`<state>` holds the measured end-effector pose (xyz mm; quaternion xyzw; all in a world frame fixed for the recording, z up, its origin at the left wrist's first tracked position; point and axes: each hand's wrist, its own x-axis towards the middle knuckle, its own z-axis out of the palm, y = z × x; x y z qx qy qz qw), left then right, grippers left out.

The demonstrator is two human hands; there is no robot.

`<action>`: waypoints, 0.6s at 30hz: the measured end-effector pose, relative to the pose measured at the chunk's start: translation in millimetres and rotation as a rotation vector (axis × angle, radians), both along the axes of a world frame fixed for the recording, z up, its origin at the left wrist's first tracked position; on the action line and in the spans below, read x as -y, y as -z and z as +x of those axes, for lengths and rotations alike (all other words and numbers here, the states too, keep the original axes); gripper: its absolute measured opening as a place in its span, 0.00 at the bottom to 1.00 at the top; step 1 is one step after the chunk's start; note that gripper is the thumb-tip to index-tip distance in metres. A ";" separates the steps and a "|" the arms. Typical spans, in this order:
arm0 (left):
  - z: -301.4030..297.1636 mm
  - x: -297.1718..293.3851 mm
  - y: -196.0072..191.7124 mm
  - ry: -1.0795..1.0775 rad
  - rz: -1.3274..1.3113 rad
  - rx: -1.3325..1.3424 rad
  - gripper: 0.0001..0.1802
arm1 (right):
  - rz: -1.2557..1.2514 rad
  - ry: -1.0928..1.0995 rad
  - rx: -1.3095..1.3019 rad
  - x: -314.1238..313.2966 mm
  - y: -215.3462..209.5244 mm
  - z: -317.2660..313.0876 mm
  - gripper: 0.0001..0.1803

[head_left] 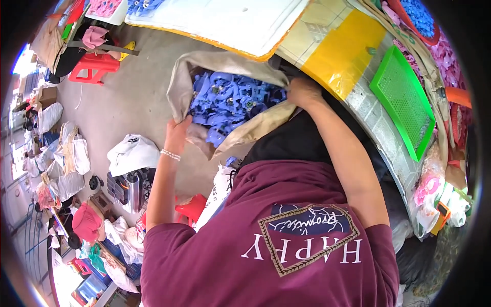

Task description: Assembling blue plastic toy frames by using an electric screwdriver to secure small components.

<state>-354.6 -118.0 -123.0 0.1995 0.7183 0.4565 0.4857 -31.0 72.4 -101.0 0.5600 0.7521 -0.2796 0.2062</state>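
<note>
A beige cloth sack [261,123] with its mouth spread wide stands in front of me, beside the table. Many small blue plastic pieces [230,100] fill it. My left hand [177,134], with a white bead bracelet at the wrist, is closed on the sack's near left rim. At the right end of the mouth, my right hand [303,93] grips the rim close to the table edge. Folds of cloth hide some of the fingertips on both sides.
A table [312,38] with yellow tape curves along the top and right. On it lie a white tray [215,20] and a green mesh tray [404,102]. A red stool [94,68] stands at the far left. White sacks [134,153] and boxes crowd the left floor.
</note>
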 end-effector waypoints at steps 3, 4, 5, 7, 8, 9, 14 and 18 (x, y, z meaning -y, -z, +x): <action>48.6 -33.8 -23.1 0.065 0.037 0.068 0.08 | 0.384 0.089 -0.094 -7.3 40.4 23.1 0.18; 67.4 -42.9 -44.4 0.331 0.159 -0.186 0.07 | 0.466 0.050 -0.047 -14.8 54.9 33.1 0.19; 63.2 -43.4 -44.8 0.332 0.155 -0.184 0.07 | 0.419 0.086 -0.101 -16.8 52.5 32.2 0.19; 52.1 -51.5 -41.4 0.122 0.065 -0.012 0.06 | 0.463 0.111 -0.284 -12.8 46.1 32.8 0.22; 29.9 -48.3 -27.4 -0.001 0.038 0.057 0.06 | 0.453 0.116 -0.262 -5.8 45.1 32.5 0.22; 26.3 -51.4 -33.0 -0.073 0.023 0.162 0.06 | 0.449 0.137 -0.231 1.2 43.8 35.8 0.22; 37.4 -9.8 -29.5 0.336 -0.158 -0.357 0.16 | 0.470 0.181 -0.389 5.0 37.2 48.4 0.20; -0.9 -19.7 -36.6 -0.086 -0.151 0.247 0.22 | 0.491 0.172 -0.402 2.2 44.6 34.8 0.19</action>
